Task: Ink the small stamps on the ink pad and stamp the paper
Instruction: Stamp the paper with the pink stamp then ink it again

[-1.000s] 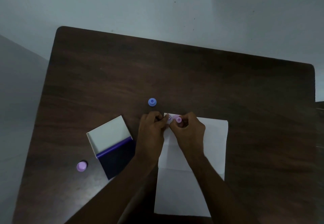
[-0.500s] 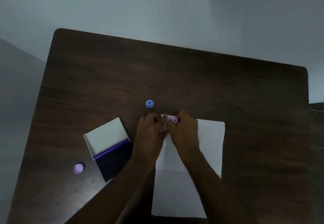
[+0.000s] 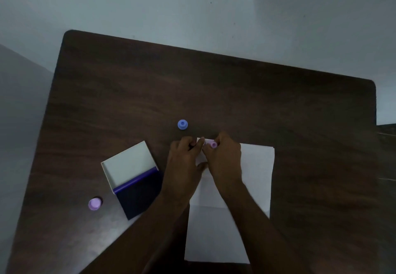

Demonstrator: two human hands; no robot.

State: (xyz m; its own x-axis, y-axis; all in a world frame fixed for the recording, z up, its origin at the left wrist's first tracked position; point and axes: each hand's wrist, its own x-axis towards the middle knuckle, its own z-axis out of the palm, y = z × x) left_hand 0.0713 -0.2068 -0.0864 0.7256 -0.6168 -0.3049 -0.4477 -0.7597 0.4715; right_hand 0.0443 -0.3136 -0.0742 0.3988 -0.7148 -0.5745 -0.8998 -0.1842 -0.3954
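The scene is dimly and evenly lit, with a cold bluish cast. The dark brown wooden table (image 3: 278, 113) is bowed by wide-angle distortion, and fine detail is softened throughout.

You won't find any writing, brand, number or sign that can be read here. The paper (image 3: 255, 166) shows no legible print, the ink pad (image 3: 137, 190) carries no label you can make out, and the small stamps are too dim and small to tell.
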